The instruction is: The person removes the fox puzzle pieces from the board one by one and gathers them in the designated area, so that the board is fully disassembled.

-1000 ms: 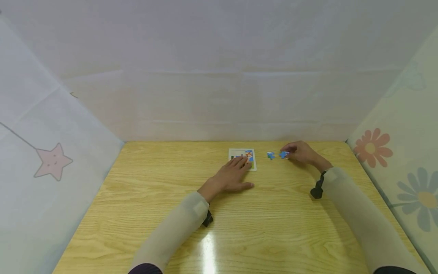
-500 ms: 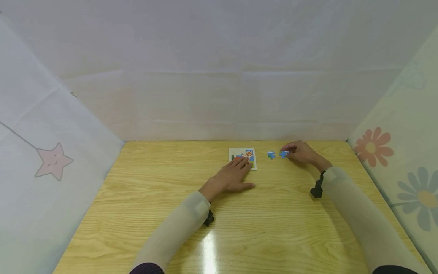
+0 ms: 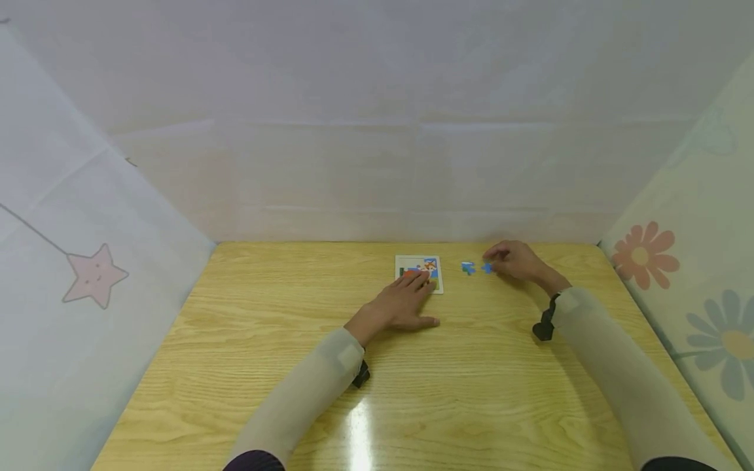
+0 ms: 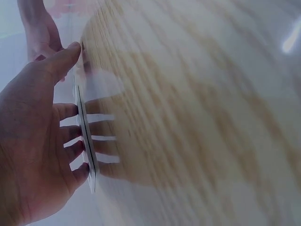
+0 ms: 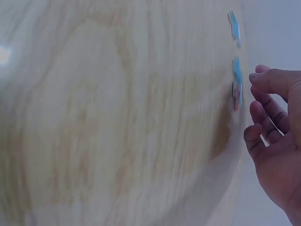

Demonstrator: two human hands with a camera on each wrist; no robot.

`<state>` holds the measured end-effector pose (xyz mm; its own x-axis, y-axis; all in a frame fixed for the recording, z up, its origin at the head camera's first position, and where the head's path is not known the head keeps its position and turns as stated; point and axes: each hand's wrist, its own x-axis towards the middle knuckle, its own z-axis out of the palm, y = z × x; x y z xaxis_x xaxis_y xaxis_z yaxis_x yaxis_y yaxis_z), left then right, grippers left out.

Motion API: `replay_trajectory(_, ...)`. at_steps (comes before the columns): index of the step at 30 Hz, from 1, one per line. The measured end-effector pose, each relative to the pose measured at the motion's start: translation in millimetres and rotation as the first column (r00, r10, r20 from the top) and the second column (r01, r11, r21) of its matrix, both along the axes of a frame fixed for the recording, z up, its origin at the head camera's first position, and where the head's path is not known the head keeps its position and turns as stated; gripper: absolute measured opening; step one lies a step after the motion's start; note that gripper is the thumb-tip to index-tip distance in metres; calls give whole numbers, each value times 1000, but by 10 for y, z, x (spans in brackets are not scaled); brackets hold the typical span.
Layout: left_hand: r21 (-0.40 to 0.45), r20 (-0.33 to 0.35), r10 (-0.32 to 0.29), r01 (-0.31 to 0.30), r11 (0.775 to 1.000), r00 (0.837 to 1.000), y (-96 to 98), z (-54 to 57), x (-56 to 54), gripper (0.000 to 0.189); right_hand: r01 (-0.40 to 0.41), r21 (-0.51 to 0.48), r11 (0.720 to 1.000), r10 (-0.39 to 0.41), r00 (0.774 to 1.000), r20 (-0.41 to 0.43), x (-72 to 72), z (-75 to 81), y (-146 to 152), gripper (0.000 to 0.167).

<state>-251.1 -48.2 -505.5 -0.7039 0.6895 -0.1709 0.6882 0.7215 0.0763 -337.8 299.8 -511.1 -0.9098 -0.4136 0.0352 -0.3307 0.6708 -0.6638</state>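
Note:
My left hand (image 3: 403, 304) lies with straight fingers on the lower part of a small framed jigsaw puzzle (image 3: 406, 261). In the left wrist view, the fingertips rest on the thin puzzle board (image 4: 86, 141), seen edge-on. To the right of the board, a loose blue, white and green jigsaw piece (image 3: 468, 267) lies flat. Beside it is a second, mainly blue jigsaw piece (image 3: 486, 268), partly covered by my right hand (image 3: 515, 260). The right wrist view shows loosely bent fingers with a gap between them and that piece (image 5: 237, 77), which lies on the tabletop.
The wooden table (image 3: 294, 301) ends at a pale cloth wall (image 3: 324, 183) just behind the puzzle. Printed cloth walls with a star (image 3: 96, 276) and flowers (image 3: 646, 255) stand at both sides. Each wrist carries a dark strapped device (image 3: 543, 327).
My right hand has shifted slightly and now hides more of the second jigsaw piece. The left hand stays on the puzzle board.

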Motion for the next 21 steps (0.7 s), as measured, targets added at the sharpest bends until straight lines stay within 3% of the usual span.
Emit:
replay_trajectory(10,-7,12,0,0,1000,1000,7,0,-2,91,-43,-28,999,43,999,-11,-25,105,-276,26)
replay_trajectory(21,-9,18,14,-14,1000,1000,1,-25,-22,91,-142,-48,989,140,989,-42,-109,107,-586,24)
